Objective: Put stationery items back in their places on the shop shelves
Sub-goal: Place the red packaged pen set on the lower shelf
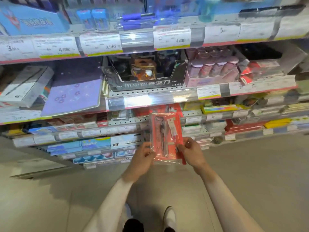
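I hold a red stationery pack [164, 136] in clear plastic wrap upright in front of the lower shelves. My left hand [143, 158] grips its lower left edge. My right hand [192, 152] pinches its lower right edge. Inside the wrap I make out a dark tool and a white tube on red card. Behind the pack's top, on the third shelf [192, 113], lie more red packs [175, 108] of a similar kind.
Shelves with price tags run across the view. A purple notebook [73, 96] and a black display box [145, 76] stand on the second shelf, pink jars [215, 67] to their right. Blue boxes [80, 144] fill the low shelves. Beige floor lies below, my shoe [169, 216] on it.
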